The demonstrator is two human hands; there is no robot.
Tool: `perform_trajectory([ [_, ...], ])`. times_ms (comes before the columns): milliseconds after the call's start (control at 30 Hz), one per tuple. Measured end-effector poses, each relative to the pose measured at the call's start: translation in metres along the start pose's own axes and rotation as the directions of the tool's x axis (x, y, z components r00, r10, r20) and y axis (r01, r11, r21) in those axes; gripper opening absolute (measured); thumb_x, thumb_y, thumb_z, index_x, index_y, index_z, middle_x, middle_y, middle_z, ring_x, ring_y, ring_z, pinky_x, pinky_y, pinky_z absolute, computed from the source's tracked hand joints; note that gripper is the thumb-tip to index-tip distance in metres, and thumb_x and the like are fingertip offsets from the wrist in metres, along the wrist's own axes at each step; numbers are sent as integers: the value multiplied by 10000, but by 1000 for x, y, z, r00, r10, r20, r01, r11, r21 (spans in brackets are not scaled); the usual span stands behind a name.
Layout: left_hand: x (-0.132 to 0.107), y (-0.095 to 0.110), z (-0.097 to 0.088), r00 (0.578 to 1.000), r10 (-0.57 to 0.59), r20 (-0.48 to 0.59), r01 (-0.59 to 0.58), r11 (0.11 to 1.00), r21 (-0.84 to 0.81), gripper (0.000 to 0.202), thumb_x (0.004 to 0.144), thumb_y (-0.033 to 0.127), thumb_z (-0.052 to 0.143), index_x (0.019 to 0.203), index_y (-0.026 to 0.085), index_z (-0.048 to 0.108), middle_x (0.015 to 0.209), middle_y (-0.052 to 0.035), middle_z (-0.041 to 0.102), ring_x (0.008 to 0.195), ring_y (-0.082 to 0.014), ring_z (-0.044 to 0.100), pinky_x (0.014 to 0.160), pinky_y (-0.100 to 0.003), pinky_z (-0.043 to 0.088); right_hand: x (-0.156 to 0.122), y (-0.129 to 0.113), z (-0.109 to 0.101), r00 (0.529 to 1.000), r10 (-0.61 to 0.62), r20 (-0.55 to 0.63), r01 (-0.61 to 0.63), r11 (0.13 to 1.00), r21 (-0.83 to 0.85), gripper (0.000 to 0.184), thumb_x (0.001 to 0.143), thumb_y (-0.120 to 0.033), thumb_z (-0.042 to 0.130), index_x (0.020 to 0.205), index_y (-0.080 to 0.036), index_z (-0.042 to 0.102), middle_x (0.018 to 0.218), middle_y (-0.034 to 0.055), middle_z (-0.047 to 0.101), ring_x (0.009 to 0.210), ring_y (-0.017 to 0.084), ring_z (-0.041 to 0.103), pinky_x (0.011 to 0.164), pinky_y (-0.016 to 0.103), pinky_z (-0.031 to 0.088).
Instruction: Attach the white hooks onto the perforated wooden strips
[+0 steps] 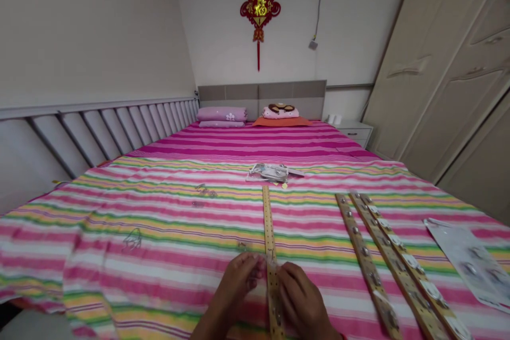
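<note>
A long narrow wooden strip with rows of holes lies lengthwise on the striped cloth in front of me. My left hand is just left of its near half, thumb and fingers pinched together. On the other side, my right hand is closed too, fingertips bent toward the strip. Between the fingertips, over the wood, is something small and clear like thin plastic, too blurred to name. A small metal piece sits on the strip's near end. Left of the strip, above my left hand, lies a small clear scrap.
To the right lie wooden strips carrying metal pieces, some with white tags, and a clear packet. Beyond the strip is a plastic bag of parts. Thin clear pieces lie leftward on the bed cloth.
</note>
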State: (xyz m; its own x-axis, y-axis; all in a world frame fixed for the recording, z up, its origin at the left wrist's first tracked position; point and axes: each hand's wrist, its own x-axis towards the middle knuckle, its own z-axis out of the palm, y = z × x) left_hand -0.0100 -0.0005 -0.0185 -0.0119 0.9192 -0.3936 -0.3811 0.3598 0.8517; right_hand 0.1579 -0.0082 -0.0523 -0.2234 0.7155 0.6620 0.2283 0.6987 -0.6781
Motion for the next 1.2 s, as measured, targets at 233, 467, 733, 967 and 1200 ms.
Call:
perform_trajectory([
  [233,-10,4,-4,916,398,-42,-379,897,228,281,601,417,765,701,169,677,681,-1,626,705,-151,547,666,-229,410,12,-24,-7,980,193,-53,-185,973,135,129,837,-261,565,852,-237,690,800,69,650,765,203,611,668,299,501],
  [467,-28,10,-3,996,61,66,-57,997,-59,300,634,386,761,838,175,699,800,-39,672,743,-150,594,622,-211,406,28,-33,-14,743,634,215,-587,462,665,221,677,-369,748,716,-177,646,560,-20,590,512,114,512,523,235,405],
  [733,-42,8,14,960,184,211,-176,983,-53,265,577,320,817,756,157,710,681,-35,667,615,-119,566,615,-224,432,15,-39,4,672,644,366,-586,159,795,247,658,-355,772,765,-197,616,678,-4,629,591,122,565,563,230,420],
  [967,-54,12,11,942,258,215,-295,941,164,295,668,402,735,840,163,731,779,-61,704,716,-173,608,654,-246,464,15,-45,-1,712,622,327,-546,196,815,221,680,-324,765,752,-186,608,572,-45,559,505,80,484,503,191,357],
  [1200,-64,14,4,957,247,151,-264,959,101,352,605,426,766,857,183,729,915,-99,710,853,-254,623,682,-307,512,12,-43,-2,762,635,132,-507,457,731,248,660,-378,770,742,-182,642,568,-43,530,498,88,448,471,207,355],
])
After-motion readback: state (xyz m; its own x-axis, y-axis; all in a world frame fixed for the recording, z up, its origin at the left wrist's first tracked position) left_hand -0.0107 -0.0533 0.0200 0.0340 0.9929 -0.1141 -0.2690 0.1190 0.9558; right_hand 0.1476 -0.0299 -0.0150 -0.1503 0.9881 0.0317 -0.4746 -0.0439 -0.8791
